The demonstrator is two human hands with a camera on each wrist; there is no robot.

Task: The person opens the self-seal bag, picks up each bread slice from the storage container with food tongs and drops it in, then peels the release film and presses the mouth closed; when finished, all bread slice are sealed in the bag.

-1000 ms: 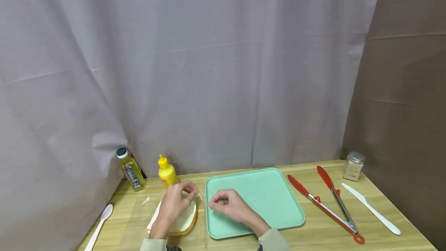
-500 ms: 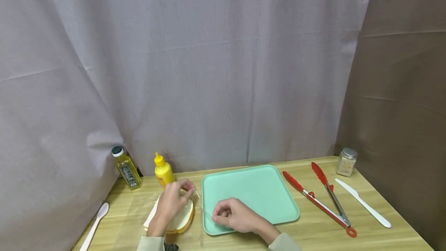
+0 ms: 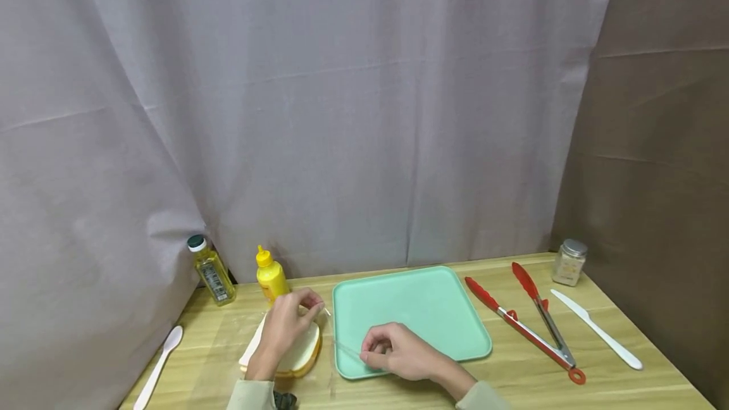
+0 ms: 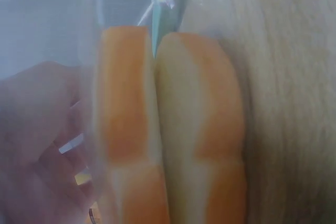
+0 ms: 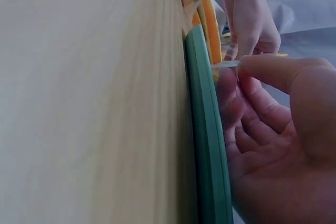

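Slices of white bread (image 3: 303, 354) lie left of the tray, inside clear plastic wrapping (image 3: 216, 353). In the left wrist view two bread slices (image 4: 127, 98) stand side by side behind the film. My left hand (image 3: 283, 329) is over the bread, thumb and fingertips together, pinching a bit of the plastic. My right hand (image 3: 403, 353), above the front of the green tray (image 3: 421, 312), pinches a thin strip of the plastic (image 5: 227, 64) between thumb and forefinger. That strip runs left from the right fingertips toward the bread.
A yellow squeeze bottle (image 3: 272, 278) and an oil bottle (image 3: 214, 276) stand behind the bread. A white spoon (image 3: 159, 366) lies at the left. Red-tipped tongs (image 3: 532, 334), a white knife (image 3: 598, 331) and a lidded jar (image 3: 568, 264) are at the right.
My right hand has moved to the right and nearer me over the tray, drawing the plastic strip out. My left hand stays over the bread. The head view has shifted slightly.
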